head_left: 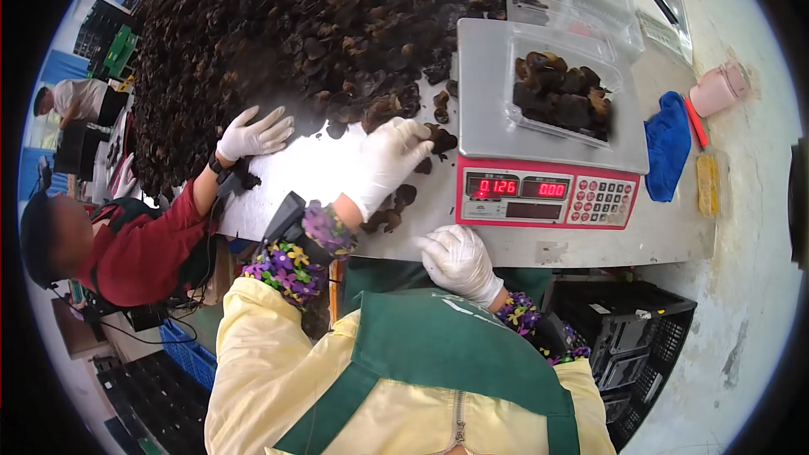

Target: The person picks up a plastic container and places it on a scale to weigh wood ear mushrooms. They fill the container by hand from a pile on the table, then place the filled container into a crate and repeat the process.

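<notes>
My left hand, in a white glove, reaches over the table with its fingers closed at a dark wood ear mushroom beside the scale. My right hand, also gloved in white, rests curled at the table's front edge; nothing shows in it. On the scale, which reads 0.126 and 0.00 in red, sits a clear plastic tray holding several dark wood ear mushrooms. A few loose pieces lie near my left wrist.
A large heap of wood ear mushrooms covers the back of the table. A co-worker's gloved hand reaches in from the left. Right of the scale are a blue cloth, a pink container and stacked clear trays. Black crates stand below.
</notes>
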`<state>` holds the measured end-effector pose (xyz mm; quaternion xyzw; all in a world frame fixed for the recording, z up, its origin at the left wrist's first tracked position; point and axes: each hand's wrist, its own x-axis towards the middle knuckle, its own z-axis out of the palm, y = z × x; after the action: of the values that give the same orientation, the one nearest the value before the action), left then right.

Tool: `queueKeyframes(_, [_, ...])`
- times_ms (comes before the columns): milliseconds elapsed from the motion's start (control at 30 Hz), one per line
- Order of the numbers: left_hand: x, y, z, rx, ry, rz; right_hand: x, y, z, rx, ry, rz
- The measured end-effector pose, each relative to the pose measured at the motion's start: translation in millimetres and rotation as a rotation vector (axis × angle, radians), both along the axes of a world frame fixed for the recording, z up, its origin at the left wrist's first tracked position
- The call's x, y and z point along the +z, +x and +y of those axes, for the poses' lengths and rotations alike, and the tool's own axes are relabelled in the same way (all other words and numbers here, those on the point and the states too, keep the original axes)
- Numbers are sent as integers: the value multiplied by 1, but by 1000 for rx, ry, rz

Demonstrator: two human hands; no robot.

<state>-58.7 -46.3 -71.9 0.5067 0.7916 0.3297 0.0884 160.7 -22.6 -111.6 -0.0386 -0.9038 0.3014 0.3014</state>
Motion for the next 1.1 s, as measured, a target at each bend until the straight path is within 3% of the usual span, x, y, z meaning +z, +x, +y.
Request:
queueKeyframes(133, [-17,5,12,-53,-17,70,0,-1,0,2,40,-8])
queueKeyframes(200, [-23,5,18,-81,61,301,0,-2,-1,-18,48,-31])
queueKeyframes(267, [-18,9,19,-119,106,360,0,-2,-2,-24,53,-49])
queueKeyframes(367, [-14,14,22,-93,-11,164,-1,-2,-3,-33,55,-51])
queueKeyframes(600, [-20,18,21,-173,137,237,-1,-3,-3,-34,90,-79])
queueKeyframes(667, [-1,12,9,-136,95,130,-1,-4,-2,-43,95,-84])
queueKeyframes(733, [6,-3,-7,25,274,-690,0,-3,-3,-40,74,-68])
queueKeyframes(867, [23,-53,-39,120,535,-1478,1,-3,-3,-43,67,-44])
queueKeyframes(900, [29,-52,-40,279,532,-1472,1,-4,-2,-36,69,-50])
queueKeyframes(933, [24,-56,-39,281,531,-1470,1,-4,-3,-28,70,-55])
queueKeyframes(1000, [9,-65,-35,261,289,-999,2,-4,-4,-30,71,-57])
queueKeyframes(1033, [15,-53,-22,285,169,-621,3,-4,-3,-32,76,-60])
queueKeyframes(1067, [-2,-46,-12,172,307,-479,2,-4,-3,-28,83,-60])
queueKeyframes(1100, [-16,-44,-6,107,241,-228,1,-4,-3,-33,84,-64])
